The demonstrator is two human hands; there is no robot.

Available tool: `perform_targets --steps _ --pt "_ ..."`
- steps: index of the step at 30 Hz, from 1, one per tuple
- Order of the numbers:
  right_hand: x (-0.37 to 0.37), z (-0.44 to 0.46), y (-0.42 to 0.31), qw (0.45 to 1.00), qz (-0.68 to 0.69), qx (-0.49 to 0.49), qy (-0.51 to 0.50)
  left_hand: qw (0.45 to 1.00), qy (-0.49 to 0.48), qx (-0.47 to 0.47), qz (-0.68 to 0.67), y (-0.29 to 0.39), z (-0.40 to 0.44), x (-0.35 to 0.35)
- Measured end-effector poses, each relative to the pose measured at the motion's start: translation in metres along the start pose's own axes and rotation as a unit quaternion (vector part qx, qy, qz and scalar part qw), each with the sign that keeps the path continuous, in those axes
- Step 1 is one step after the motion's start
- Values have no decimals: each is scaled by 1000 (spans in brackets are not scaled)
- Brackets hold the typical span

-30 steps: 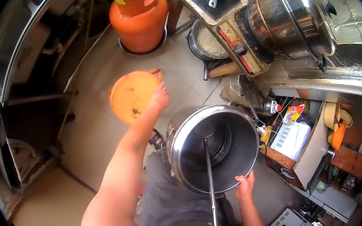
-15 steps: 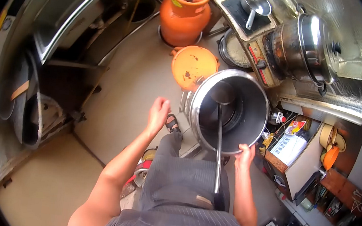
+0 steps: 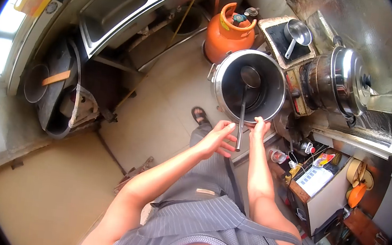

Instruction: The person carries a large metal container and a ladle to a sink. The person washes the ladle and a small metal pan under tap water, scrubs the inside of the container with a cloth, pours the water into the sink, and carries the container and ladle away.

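Observation:
A tall steel stockpot (image 3: 272, 90) is tipped so that I look into its dark inside. My right hand (image 3: 258, 128) grips its near edge, fingers closed around what may be a side handle, which the hand covers. A long-handled ladle (image 3: 242, 111) leans inside, bowl against the inner wall, and its handle juts out over the near rim. Just left of that handle is my left hand (image 3: 218, 138), fingers spread and holding nothing. Whether its fingertips touch the handle I cannot tell.
An orange gas cylinder (image 3: 227, 36) stands beyond the pot. To the right are a burner with a small saucepan (image 3: 298, 32) and a large lidded pot (image 3: 338, 80). A steel sink (image 3: 112, 11) runs along the upper left. A cluttered low cabinet (image 3: 325, 200) stands at lower right.
The stockpot has moved toward the gas cylinder and now covers the orange lid-like disc. My left hand has swung right, from beside the pot to the ladle's handle, and opened. My view has shifted.

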State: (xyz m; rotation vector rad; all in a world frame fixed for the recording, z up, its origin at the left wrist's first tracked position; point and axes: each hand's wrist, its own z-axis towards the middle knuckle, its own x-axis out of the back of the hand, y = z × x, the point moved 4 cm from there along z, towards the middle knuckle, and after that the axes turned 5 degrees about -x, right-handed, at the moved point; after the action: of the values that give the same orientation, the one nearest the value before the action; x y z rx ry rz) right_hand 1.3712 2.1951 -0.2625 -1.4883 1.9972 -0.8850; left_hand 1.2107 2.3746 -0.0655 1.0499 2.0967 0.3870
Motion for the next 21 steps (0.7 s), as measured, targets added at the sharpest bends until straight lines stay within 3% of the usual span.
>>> perform_targets --steps 4,6,9,12,14,16,17,18,21 --pt "-11 -13 1 1000 -19 5 5 997 35 54 38 0 35 2" --pt "-8 -18 4 999 -24 1 26 995 15 100 21 2 47 2" --pt "7 3 31 976 -168 117 73 974 -59 219 -16 -20 65 -1" --pt "9 -2 28 970 -214 79 88 949 -90 302 -15 -44 80 -12" --pt "7 -11 14 964 -235 87 88 949 -98 299 9 -61 94 -18" --pt "-6 -42 -14 965 -254 -56 29 947 -110 299 36 -35 90 -26" --pt "10 -27 -1 956 -280 -79 -31 959 -105 258 51 -4 81 -30" --pt "14 -36 -13 941 -303 -147 -12 970 -97 213 68 22 78 -28" --pt "28 -51 -52 934 -310 -174 -36 961 -85 262 -16 80 53 -2"
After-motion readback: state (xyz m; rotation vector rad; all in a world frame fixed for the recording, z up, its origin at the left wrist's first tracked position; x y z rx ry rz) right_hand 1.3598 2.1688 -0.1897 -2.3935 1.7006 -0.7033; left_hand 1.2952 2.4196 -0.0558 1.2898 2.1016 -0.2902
